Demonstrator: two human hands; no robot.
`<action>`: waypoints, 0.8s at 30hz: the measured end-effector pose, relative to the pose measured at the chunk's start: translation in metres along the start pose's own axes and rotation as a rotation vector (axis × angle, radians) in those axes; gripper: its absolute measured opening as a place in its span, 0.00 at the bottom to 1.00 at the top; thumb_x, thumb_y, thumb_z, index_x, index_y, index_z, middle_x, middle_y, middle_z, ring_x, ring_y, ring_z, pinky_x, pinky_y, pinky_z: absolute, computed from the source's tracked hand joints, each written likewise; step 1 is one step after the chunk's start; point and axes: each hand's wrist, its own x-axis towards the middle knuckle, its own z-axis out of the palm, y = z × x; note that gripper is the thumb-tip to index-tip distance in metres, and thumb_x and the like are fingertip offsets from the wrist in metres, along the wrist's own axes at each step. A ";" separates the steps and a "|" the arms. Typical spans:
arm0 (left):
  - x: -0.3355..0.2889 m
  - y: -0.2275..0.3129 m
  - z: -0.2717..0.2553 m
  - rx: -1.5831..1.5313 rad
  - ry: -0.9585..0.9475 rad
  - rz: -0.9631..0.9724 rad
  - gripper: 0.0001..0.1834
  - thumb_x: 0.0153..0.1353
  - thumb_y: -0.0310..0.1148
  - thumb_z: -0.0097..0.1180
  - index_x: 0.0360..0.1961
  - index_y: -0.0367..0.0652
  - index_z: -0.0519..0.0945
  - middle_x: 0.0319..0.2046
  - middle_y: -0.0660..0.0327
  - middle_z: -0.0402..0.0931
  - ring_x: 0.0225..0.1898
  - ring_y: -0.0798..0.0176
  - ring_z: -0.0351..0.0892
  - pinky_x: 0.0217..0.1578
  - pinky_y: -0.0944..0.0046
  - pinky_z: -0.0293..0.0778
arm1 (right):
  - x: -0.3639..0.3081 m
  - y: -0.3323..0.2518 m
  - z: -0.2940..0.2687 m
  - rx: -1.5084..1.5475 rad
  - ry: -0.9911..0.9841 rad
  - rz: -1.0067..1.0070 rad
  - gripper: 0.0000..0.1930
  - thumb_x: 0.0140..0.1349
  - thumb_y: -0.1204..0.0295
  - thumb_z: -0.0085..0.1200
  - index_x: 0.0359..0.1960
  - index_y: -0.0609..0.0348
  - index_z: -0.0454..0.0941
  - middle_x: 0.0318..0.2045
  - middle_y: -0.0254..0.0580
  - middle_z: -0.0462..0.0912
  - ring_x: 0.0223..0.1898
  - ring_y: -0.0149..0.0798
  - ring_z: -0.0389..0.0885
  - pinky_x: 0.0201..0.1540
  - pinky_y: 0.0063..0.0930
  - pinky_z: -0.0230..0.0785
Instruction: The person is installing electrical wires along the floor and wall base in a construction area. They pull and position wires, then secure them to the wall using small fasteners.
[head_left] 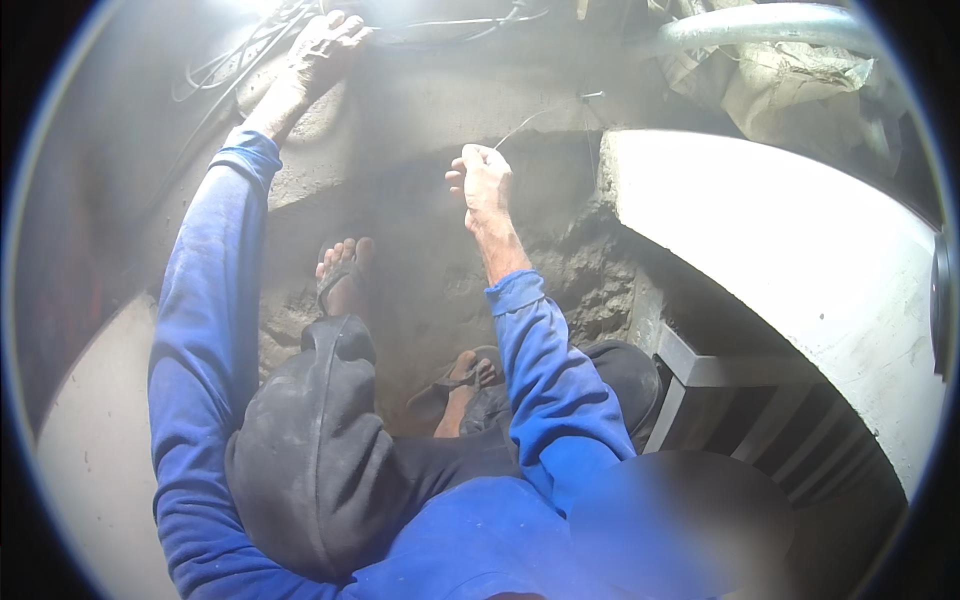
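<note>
My left hand reaches to the far left, beside loose thin cables on the pale, dusty surface. Its fingers look bent and closed, but glare hides what lies under them. Nearer the middle, my right hand is closed in a pinch on a thin wire. From the fingertips the wire curves up and to the right, toward a small nail-like piece. The two hands are apart.
A broad white curved slab arches along the right, above a slatted metal-framed piece. Behind it lie a pale thick hose and crumpled sacking. My sandalled feet stand in a rough-sided hollow. Dust hazes the view.
</note>
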 end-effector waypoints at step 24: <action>-0.088 0.101 0.015 -0.222 0.211 0.056 0.27 0.50 0.35 0.57 0.54 0.44 0.74 0.54 0.55 0.69 0.49 0.57 0.73 0.50 0.57 0.70 | -0.030 0.000 -0.007 -0.058 0.023 -0.043 0.13 0.65 0.67 0.52 0.45 0.63 0.74 0.31 0.39 0.80 0.29 0.32 0.78 0.32 0.25 0.71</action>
